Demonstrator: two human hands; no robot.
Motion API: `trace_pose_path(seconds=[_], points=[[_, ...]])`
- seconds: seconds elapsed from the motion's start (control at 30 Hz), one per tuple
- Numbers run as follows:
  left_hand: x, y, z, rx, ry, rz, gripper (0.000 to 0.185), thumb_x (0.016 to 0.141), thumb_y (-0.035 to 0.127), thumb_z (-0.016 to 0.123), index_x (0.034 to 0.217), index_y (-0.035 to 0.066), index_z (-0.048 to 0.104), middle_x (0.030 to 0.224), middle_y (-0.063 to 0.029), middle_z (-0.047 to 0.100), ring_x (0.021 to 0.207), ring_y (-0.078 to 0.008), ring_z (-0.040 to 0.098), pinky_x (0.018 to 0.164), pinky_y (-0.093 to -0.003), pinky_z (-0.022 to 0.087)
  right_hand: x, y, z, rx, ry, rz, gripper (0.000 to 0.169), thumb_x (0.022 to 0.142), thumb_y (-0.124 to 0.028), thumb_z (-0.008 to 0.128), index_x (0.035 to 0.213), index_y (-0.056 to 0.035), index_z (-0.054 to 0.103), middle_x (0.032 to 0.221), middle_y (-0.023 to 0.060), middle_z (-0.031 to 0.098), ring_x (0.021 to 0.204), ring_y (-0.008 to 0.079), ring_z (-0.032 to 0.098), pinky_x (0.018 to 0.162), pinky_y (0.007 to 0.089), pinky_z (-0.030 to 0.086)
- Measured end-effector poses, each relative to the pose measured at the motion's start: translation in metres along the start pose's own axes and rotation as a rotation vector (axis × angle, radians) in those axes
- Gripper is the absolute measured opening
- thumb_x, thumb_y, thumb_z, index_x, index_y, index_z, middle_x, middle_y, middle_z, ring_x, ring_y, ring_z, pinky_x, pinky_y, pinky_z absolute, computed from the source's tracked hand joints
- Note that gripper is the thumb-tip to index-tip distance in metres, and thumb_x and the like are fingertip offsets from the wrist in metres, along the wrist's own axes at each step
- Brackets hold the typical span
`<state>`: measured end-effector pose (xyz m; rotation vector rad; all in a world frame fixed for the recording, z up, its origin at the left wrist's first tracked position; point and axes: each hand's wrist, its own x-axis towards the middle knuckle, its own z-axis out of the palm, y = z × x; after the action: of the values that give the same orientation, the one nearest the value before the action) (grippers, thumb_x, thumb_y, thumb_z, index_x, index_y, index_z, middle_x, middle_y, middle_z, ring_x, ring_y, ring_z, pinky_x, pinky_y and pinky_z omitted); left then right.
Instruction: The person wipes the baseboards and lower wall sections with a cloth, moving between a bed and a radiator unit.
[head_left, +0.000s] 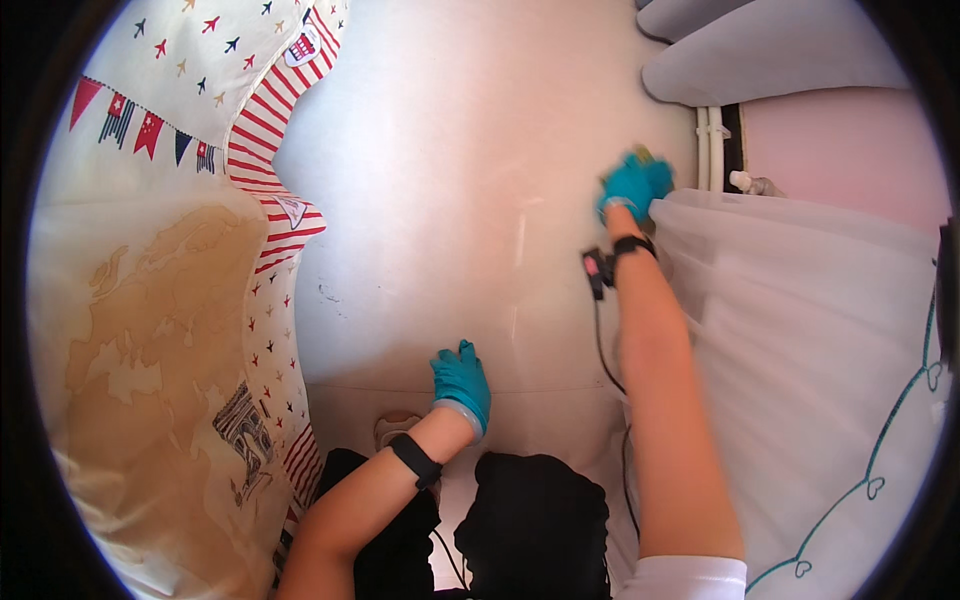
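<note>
My right hand (636, 184), in a teal rubber glove, is stretched far forward over the pale floor (420, 187), close to the pipes at the right. Something yellow-green shows at its fingers; motion blur hides what it is, and the grip cannot be made out. A black strap with a small device circles that wrist. My left hand (460, 381), in a matching teal glove, is low over the floor in front of my knees, fingers a little apart and nothing seen in it. Dark marks (328, 295) lie on the floor to its upper left.
A printed bedspread (247, 135) with a striped ruffle hangs along the left. On the right are a sheer white curtain (750, 300), white pipes (709, 150) with a valve (754, 182), and a grey curtain (765, 56) above them. A black cable (601, 337) trails beside my right arm.
</note>
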<state>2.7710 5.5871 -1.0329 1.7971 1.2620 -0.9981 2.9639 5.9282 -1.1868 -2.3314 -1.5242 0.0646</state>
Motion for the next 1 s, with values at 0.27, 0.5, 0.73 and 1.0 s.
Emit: trace_pose_path(seconds=[0.27, 0.5, 0.73, 1.0], points=[[0.007, 0.012, 0.041, -0.140, -0.057, -0.090, 0.078, 0.090, 0.043, 0.053, 0.152, 0.009, 0.021, 0.159, -0.0147, 0.009, 0.141, -0.0429, 0.018, 0.109, -0.0545, 0.026, -0.271, -0.332, -0.107, 0.264, -1.245, -0.539, 0.055, 0.097, -0.045, 0.038, 0.140, -0.0115, 0.042, 0.148, 0.0167, 0.037, 0.137, 0.0298, 0.035, 0.111, 0.0473, 0.029], [0.028, 0.043, 0.021, -0.081, -0.216, -0.162, 0.084, 0.089, 0.051, 0.051, 0.155, 0.019, 0.011, 0.161, -0.0077, -0.006, 0.144, -0.0427, 0.009, 0.110, -0.0528, 0.025, -0.233, -0.310, -0.093, -0.143, -1.252, -1.139, 0.061, 0.095, -0.046, 0.048, 0.144, -0.0107, 0.039, 0.149, 0.0146, 0.036, 0.138, 0.0319, 0.034, 0.111, 0.0481, 0.032], [0.020, 0.028, 0.039, -0.161, -0.228, -0.214, 0.083, 0.090, 0.045, 0.052, 0.155, 0.018, 0.008, 0.160, -0.0111, -0.010, 0.145, -0.0448, 0.003, 0.111, -0.0530, 0.023, -0.028, -0.034, -0.028, 0.082, -0.204, -0.508, 0.054, 0.094, -0.041, 0.051, 0.144, -0.0229, 0.042, 0.146, 0.0174, 0.037, 0.133, 0.0333, 0.037, 0.106, 0.0539, 0.029], [0.011, 0.033, 0.055, -0.230, -0.015, -0.266, 0.080, 0.092, 0.038, 0.050, 0.155, 0.011, 0.008, 0.160, -0.0146, -0.008, 0.144, -0.0471, 0.006, 0.114, -0.0526, 0.020, -0.031, -0.223, 0.035, -0.068, 0.184, -0.949, 0.017, 0.091, -0.025, 0.051, 0.096, -0.0131, 0.061, 0.105, 0.0099, 0.059, 0.100, 0.0289, 0.055, 0.086, 0.0469, 0.045]])
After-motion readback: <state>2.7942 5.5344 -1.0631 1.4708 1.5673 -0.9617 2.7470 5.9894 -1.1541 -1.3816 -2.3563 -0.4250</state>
